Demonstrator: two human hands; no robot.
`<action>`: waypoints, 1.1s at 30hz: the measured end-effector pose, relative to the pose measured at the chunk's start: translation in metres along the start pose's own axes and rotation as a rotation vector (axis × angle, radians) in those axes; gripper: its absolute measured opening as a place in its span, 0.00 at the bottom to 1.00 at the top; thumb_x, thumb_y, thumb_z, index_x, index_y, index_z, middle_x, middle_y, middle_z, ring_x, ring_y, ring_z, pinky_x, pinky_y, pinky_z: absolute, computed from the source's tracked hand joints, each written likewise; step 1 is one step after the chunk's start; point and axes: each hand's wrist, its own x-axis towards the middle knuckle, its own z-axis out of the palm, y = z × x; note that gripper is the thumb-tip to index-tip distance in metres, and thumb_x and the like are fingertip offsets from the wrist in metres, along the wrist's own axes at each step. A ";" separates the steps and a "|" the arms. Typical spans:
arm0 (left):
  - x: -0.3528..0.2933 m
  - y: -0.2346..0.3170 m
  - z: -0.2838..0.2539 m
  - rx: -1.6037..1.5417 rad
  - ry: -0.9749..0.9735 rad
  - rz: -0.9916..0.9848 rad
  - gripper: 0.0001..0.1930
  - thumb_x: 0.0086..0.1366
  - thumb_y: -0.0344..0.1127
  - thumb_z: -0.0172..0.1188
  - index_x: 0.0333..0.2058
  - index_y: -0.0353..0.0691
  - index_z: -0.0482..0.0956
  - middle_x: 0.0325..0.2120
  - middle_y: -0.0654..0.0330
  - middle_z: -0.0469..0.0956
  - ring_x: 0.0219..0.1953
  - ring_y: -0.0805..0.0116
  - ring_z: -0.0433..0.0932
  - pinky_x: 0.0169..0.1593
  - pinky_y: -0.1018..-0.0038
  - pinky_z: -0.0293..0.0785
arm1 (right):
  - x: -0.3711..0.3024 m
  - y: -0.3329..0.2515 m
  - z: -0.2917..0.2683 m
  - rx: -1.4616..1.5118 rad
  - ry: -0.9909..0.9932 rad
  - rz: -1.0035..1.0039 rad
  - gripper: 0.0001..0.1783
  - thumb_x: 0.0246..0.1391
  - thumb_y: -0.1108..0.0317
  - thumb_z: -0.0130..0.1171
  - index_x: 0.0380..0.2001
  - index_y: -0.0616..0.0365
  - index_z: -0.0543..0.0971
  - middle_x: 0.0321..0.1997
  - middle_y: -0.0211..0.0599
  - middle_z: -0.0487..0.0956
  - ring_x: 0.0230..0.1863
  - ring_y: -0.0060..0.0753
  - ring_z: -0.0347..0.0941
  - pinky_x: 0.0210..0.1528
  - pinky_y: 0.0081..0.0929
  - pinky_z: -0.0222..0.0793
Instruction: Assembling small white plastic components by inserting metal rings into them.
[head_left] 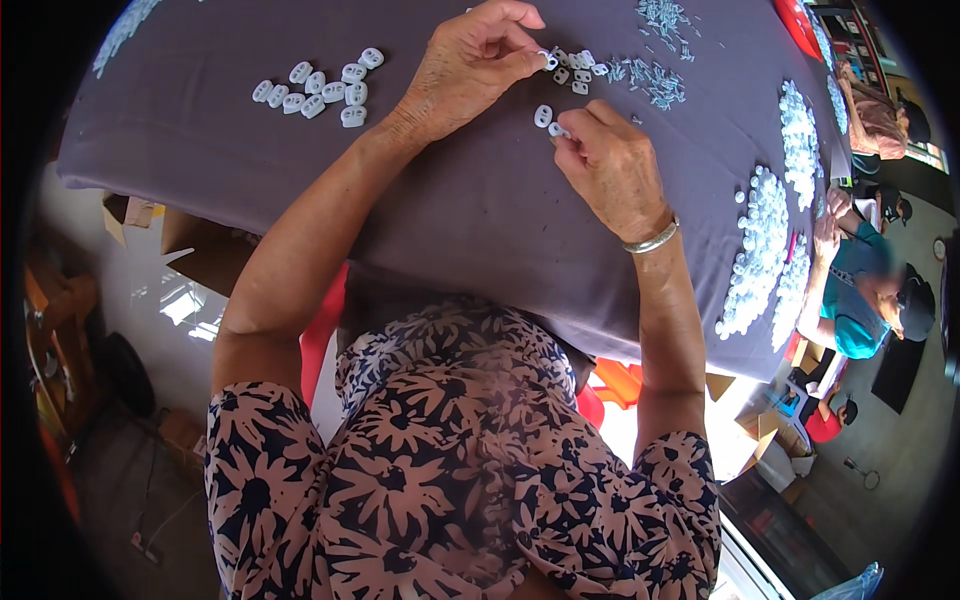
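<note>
Hands pinching white clips: left hand [470, 65] at small pile [572, 72], right hand [610, 165] likewise. Finished group [318, 88] on tabletop [480, 200]; big heaps [765, 250] untouched.

Grey cloth [470, 210] covers the table. Far left on it: cluster of white plastic pcs [318, 88], lying apart from the centre. Upper right: scatter of thin pale-blue bits [650, 80]. Along the right edge: long heaps of white round parts [765, 250], more heaps behind [798, 125]. Red object [797, 25] at the top-right corner. Cardboard boxes [195, 245] on the floor left, under the table edge. Right side: co-worker in teal shirt & dark cap [868, 295], seated close to the table; another person [880, 120] further back.
</note>
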 end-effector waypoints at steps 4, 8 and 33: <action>0.000 0.001 0.000 0.020 -0.001 -0.006 0.13 0.62 0.20 0.57 0.44 0.37 0.69 0.26 0.71 0.71 0.28 0.87 0.67 0.33 0.88 0.64 | -0.005 -0.003 0.015 -0.117 0.185 -0.025 0.06 0.44 0.78 0.60 0.29 0.61 0.76 0.24 0.38 0.71 0.23 0.39 0.73 0.26 0.29 0.70; -0.003 0.015 0.005 0.073 -0.035 -0.101 0.14 0.62 0.23 0.58 0.46 0.40 0.71 0.27 0.70 0.74 0.29 0.86 0.69 0.32 0.86 0.65 | -0.005 0.009 0.014 0.128 0.228 0.127 0.02 0.51 0.76 0.57 0.30 0.61 0.78 0.24 0.34 0.74 0.22 0.32 0.72 0.26 0.23 0.68; 0.002 -0.009 -0.002 -0.052 0.060 -0.055 0.12 0.62 0.21 0.57 0.44 0.40 0.70 0.27 0.71 0.72 0.25 0.87 0.67 0.27 0.87 0.64 | -0.005 0.007 -0.018 0.532 -0.010 0.288 0.04 0.52 0.79 0.61 0.32 0.62 0.80 0.27 0.21 0.75 0.27 0.10 0.67 0.29 0.10 0.63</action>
